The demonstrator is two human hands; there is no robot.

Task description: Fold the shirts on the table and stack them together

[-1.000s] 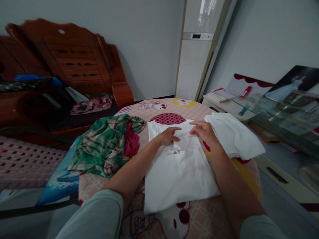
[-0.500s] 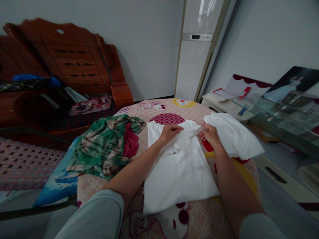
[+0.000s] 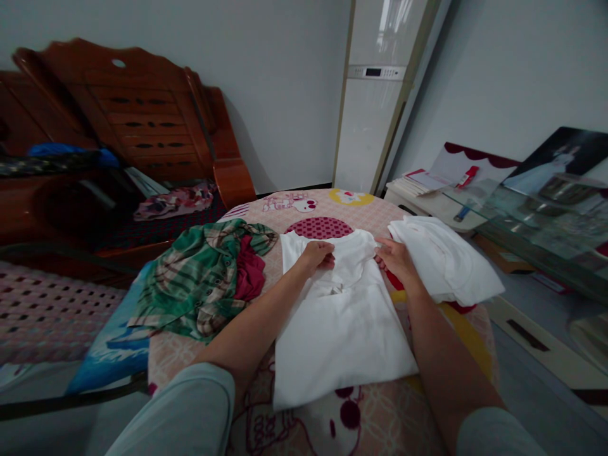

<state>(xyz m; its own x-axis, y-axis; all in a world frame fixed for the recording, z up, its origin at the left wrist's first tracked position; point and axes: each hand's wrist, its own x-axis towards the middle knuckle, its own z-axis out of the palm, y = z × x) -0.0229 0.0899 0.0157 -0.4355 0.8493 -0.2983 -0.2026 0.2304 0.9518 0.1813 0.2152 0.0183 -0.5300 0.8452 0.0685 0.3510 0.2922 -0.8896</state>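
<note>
A white T-shirt point(image 3: 346, 335), its lower part a broad smooth panel, lies on the round table in front of me. Over the upper left part of the shirt is my left hand point(image 3: 317, 256), fingers curled together; whether cloth is between them is hidden. At the shirt's upper right edge, my right hand point(image 3: 396, 258) pinches the fabric between thumb and fingers. Close by on the right rests a folded pile of white clothing point(image 3: 444, 256). To the left lies a crumpled green plaid shirt point(image 3: 190, 278) beside a dark pink cloth point(image 3: 249, 269).
A pink patterned tablecloth point(image 3: 375, 418) covers the table. Behind it at left is a carved wooden chair point(image 3: 142, 120) with clothes on its seat. A tall white air conditioner point(image 3: 365, 120) stands at the back. A glass shelf point(image 3: 532, 234) flanks the right side.
My left hand has moved a little left, away from the neckline, its fingers more curled. My right hand has shifted slightly left and down. The raised upper fabric now lies flatter.
</note>
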